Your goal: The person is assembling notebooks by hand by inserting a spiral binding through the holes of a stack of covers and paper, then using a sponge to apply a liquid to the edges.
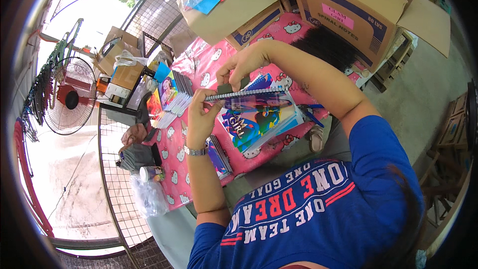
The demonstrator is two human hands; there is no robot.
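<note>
My left hand [201, 117], with a metal watch on its wrist, grips the left end of a spiral notebook [259, 129]. The notebook has a colourful blue and green cover, and its wire spine [249, 93] runs along the far edge. My right hand [246, 65] is curled over that spine near its left end, its fingers closed about a small dark grey-green piece [224, 88]. What kind of piece this is cannot be made out. Other blue-covered notebooks [263, 79] lie just behind the spine, partly hidden by my right hand.
Pink patterned cloth [172, 174] covers the table. Notebook stacks stand at the left [177, 102] and near edge [219, 157]. Black wire spines [323, 47] lie before a large cardboard box [343, 12] at the far right. A fan [71, 97] stands left, beyond a wire mesh [117, 169].
</note>
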